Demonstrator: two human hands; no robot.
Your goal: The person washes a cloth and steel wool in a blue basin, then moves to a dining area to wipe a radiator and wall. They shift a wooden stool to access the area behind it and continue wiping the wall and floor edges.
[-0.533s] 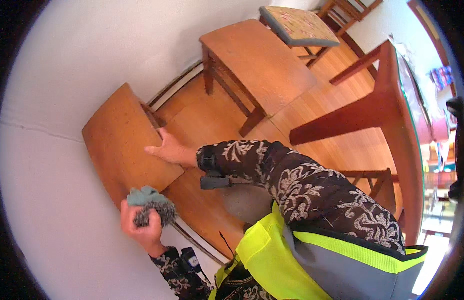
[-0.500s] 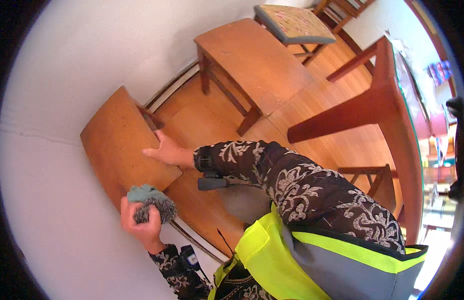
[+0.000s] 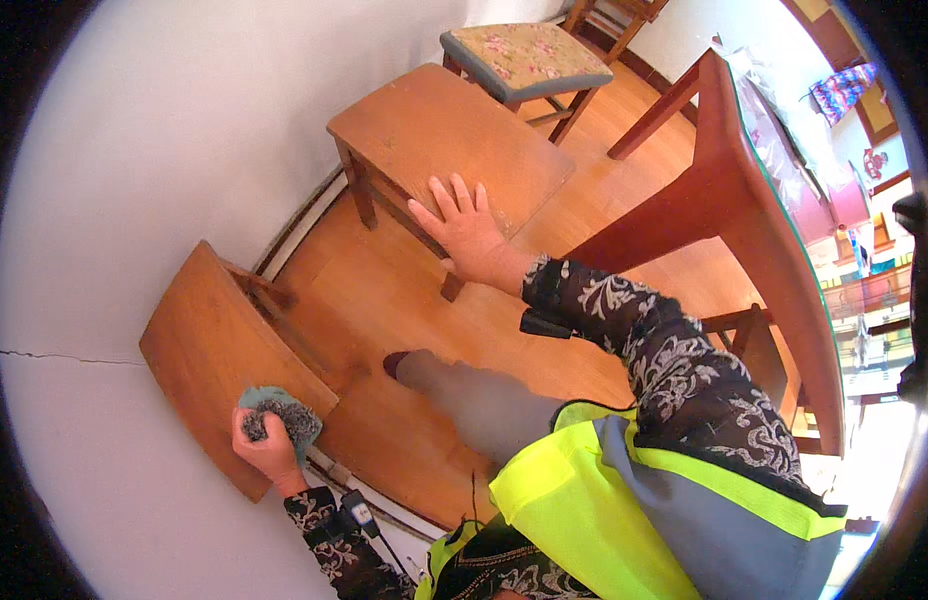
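At the lower left, my left hand [image 3: 266, 450] grips a bunched cloth, its teal part [image 3: 256, 396] against a wooden stool's seat [image 3: 229, 350] and its fuzzy dark-grey part [image 3: 289, 424] under my fingers. That low brown stool stands beside the white wall. My right hand [image 3: 472, 235] is spread flat over the near edge of a second wooden stool [image 3: 444, 120], fingers pointing across its seat. Whether the palm presses on that seat I cannot tell. No object shows in the right hand.
Behind the second stool stands a flower-patterned padded stool [image 3: 524, 55]. A glass-topped red-brown table [image 3: 714, 190] rises at the right, with a small wooden stool [image 3: 749, 365] under it. The white wall [image 3: 184, 130] runs along the left. My foot [image 3: 414, 368] rests on the wooden floor [image 3: 384, 290].
My right hand has left the nearer stool and moved up and right to the second stool, fingers now spread. My left hand stays with the cloth at the nearer stool. The view has shifted.
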